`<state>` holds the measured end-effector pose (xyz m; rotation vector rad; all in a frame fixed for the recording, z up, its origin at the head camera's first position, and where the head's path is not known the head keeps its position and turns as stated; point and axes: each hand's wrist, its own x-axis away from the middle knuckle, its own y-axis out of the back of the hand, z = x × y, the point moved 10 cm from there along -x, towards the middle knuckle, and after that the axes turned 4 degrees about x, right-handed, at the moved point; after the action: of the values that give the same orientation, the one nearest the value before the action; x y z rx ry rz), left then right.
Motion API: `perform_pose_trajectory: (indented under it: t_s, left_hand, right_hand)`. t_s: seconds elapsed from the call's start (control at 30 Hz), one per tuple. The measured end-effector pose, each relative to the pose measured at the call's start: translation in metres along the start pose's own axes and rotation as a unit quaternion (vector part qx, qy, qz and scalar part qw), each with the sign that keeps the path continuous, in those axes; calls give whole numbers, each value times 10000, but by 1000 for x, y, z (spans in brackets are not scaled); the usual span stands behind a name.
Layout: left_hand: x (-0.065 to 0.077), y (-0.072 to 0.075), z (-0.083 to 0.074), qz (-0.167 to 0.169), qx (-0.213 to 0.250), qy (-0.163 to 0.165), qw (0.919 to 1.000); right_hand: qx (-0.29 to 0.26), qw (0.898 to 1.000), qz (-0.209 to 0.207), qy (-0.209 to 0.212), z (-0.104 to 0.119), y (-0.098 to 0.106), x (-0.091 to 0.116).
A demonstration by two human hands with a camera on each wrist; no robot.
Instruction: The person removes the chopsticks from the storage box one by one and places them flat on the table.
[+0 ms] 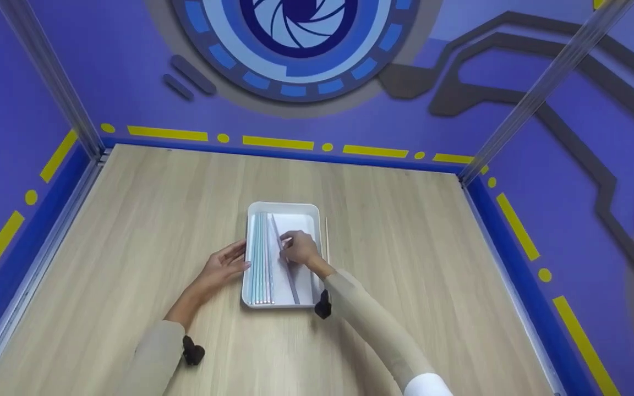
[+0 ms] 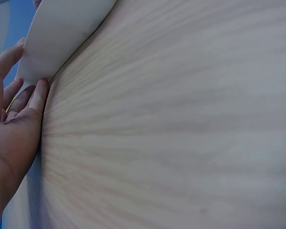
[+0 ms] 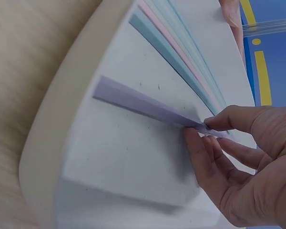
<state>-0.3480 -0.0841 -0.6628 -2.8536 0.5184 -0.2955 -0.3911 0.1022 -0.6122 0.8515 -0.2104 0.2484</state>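
A white rectangular tray (image 1: 307,286) lies on the wooden table. Inside it, along its left side, several slim pastel pencils (image 1: 259,258) lie side by side, light blue with a pink one (image 3: 169,38) among them. My right hand (image 1: 299,248) is over the tray and pinches a lilac pencil (image 3: 133,100) between thumb and fingertips; that pencil slants across the tray's bare middle, beside the row. My left hand (image 1: 223,267) is at the tray's left wall, its fingers extended against the outside (image 2: 62,38) and its thumb at the rim.
Close along the tray's right side lies a thin pale stick (image 1: 326,236), partly hidden by my right forearm. Blue-purple panels (image 1: 328,126) with yellow marks enclose the table (image 1: 405,247) at the back and sides, with metal posts (image 1: 548,82) at the corners.
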Motion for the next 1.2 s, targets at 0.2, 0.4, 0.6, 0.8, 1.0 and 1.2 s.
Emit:
perform_pose_trajectory:
  t_s: [0.2,0.4,0.6,0.8,1.0,1.2]
  left_hand:
    - [1,2,-1,-78,43,-37,10000]
    - [2,1,-1,-49,-42,-53,10000]
    - [2,3,0,-134,-245,-17,9996]
    - [3,1,0,-86,-159,53,9998]
    - [1,0,-3,-33,-55,23,10000]
    - [-1,-1,-3,-51,-144,49,9999]
  right_hand:
    - [-693,9973,241,-14,-8,1,0]
    - [-940,9947,416,66,-12,3,3]
    - [-1219,9914,471,19,-17,7,6]
    - [-1798,9822,546,-24,-16,13,12]
    - [-2110,9760,528,62,-13,22,16]
    - [-2196,9745,460,93,-15,32,20]
